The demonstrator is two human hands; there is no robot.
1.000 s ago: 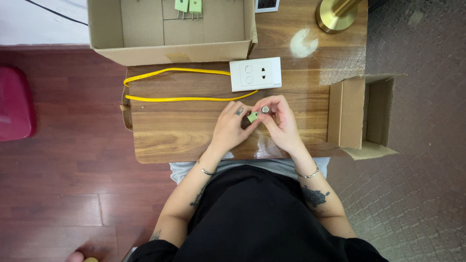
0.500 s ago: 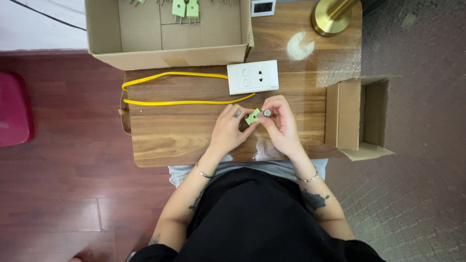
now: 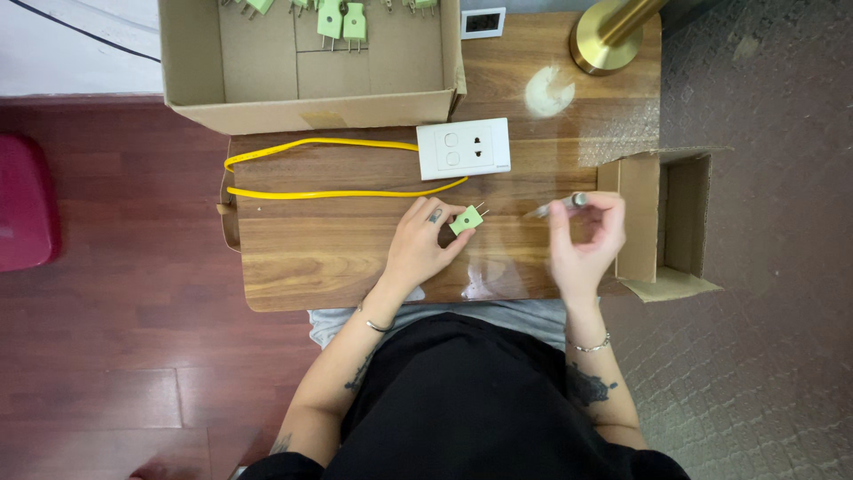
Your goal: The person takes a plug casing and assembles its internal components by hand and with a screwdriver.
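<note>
Over the wooden counter (image 3: 338, 258), two hands now apart, each holding its own piece.
Half a second ago both hands met over the green plug; now the left hand (image 3: 422, 244) keeps the green plug (image 3: 466, 220) pinched in its fingers, prongs pointing up-right, just below the white socket plate (image 3: 464, 148). The right hand (image 3: 582, 240) has pulled away toward the small open box (image 3: 666, 222), fingers closed on a thin silver tool (image 3: 560, 205). A yellow cable (image 3: 329, 169) loops left of the plate.
</note>
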